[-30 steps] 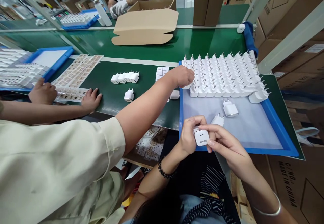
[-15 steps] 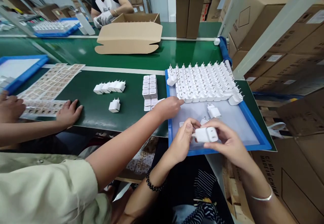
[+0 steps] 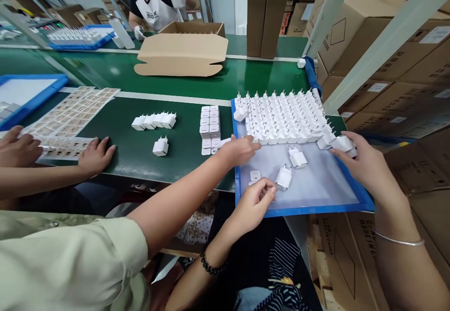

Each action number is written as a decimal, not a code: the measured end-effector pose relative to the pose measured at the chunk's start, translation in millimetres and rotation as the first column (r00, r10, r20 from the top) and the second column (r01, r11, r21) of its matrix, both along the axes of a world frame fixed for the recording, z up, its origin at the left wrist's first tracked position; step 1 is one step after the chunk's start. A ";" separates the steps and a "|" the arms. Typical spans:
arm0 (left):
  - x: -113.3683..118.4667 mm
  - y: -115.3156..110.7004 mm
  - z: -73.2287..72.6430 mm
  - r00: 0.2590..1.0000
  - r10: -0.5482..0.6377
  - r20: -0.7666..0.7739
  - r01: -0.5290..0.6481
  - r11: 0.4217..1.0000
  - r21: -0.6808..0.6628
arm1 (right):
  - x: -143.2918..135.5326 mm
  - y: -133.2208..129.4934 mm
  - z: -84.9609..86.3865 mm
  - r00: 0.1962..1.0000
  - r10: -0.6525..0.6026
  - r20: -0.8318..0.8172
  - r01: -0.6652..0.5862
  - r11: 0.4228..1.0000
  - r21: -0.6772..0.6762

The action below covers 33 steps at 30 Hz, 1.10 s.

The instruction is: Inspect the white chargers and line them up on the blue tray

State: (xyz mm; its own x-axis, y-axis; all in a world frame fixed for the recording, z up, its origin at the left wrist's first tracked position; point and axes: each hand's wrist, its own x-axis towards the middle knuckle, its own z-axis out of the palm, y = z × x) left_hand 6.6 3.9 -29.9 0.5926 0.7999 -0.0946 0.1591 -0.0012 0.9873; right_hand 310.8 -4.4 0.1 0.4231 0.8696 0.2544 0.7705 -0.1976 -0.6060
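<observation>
1. Long green conveyor table (image 3: pixel 140 151) running left to right, stacked brown cardboard cartons (image 3: pixel 404 62) along the right edge.
2. Open brown cardboard box (image 3: pixel 183 53) at the far side, a gloved co-worker behind it.
3. Blue-rimmed rectangular tray (image 3: pixel 355 186) lined with a white sheet at the near right, holding a dense block of white plug-in chargers (image 3: pixel 284 114), prongs up, across its far half.
4. Co-worker's arm in a pale green sleeve (image 3: pixel 70 264) stretching from the near left, that hand (image 3: pixel 239 149) resting at the tray's left rim.
5. Two more hands of another person at the far left on sheets of small printed labels (image 3: pixel 70 111).
6. Right hand (image 3: pixel 362 165) at the tray's right rim, fingers closed around one white charger (image 3: pixel 342 143) just beside the block's near right corner.
7. Left hand (image 3: pixel 253 203) at the tray's near edge, fingers loosely curled, fingertips touching a loose white charger lying on its side (image 3: pixel 283 178) on the sheet.
8. Row of four white chargers (image 3: pixel 153 121) and a single one (image 3: pixel 161 147) on the belt, left of the tray.
</observation>
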 end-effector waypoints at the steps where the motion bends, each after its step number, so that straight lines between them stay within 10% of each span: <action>1: -0.1 0.1 -0.2 1.000 -0.001 -0.002 0.001 1.000 0.001 | -2.0 3.2 -2.0 0.998 0.027 0.053 -0.026 1.000 -0.018; 24: -1.3 -2.5 -0.6 0.999 -0.002 -0.052 0.003 1.000 0.023 | -20.7 52.5 -21.8 0.929 -0.098 0.356 0.197 0.947 -0.254; 33: -1.4 -3.4 -0.7 0.998 0.003 -0.071 -0.001 1.000 0.030 | -46.7 34.3 9.2 0.940 -0.110 0.322 0.194 0.951 -0.241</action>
State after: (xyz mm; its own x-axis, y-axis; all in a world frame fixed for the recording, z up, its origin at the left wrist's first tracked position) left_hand 5.1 0.5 -30.6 0.5837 0.8043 -0.1118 0.2285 -0.0305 0.9731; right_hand 264.2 29.9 9.2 0.4956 0.8538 0.1596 0.8556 -0.4483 -0.2586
